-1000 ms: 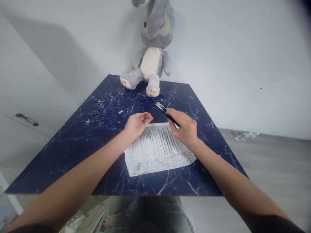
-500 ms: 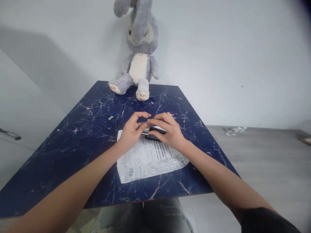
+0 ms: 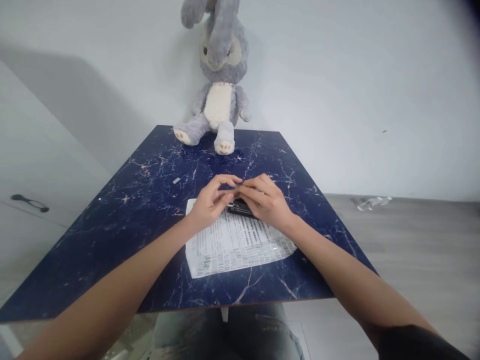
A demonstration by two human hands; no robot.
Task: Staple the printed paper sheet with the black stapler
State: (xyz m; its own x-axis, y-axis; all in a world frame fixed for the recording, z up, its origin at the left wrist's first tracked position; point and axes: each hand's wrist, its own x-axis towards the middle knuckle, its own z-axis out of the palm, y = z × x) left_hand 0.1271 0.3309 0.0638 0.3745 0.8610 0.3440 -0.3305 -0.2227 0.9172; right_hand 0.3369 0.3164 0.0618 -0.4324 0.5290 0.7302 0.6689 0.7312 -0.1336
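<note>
A black stapler [image 3: 241, 208], partly covered by my fingers, is over the upper part of a printed sheet of paper [image 3: 232, 245]. My left hand [image 3: 210, 202] curls in from the left, thumb and fingers bent around the stapler's front end. From the other side my right hand [image 3: 268, 200] closes over the stapler's body, its fingertips meeting those of the left hand. Whether anything small sits between the fingertips is hidden. A short grey strip, like a row of staples [image 3: 176, 180], lies on the table up and left of my hands.
The dark blue marbled table [image 3: 123, 240] reaches back to a white wall. A grey plush rabbit [image 3: 221, 100] sits at its far edge. On the floor to the right lies a clear plastic wrapper [image 3: 374, 202]. A white cabinet door with a black handle [image 3: 30, 202] stands at left.
The stapler's black parts looked spread apart earlier and now appear closer together under my fingers. The whole view has shifted slightly, with things lying a little further right.
</note>
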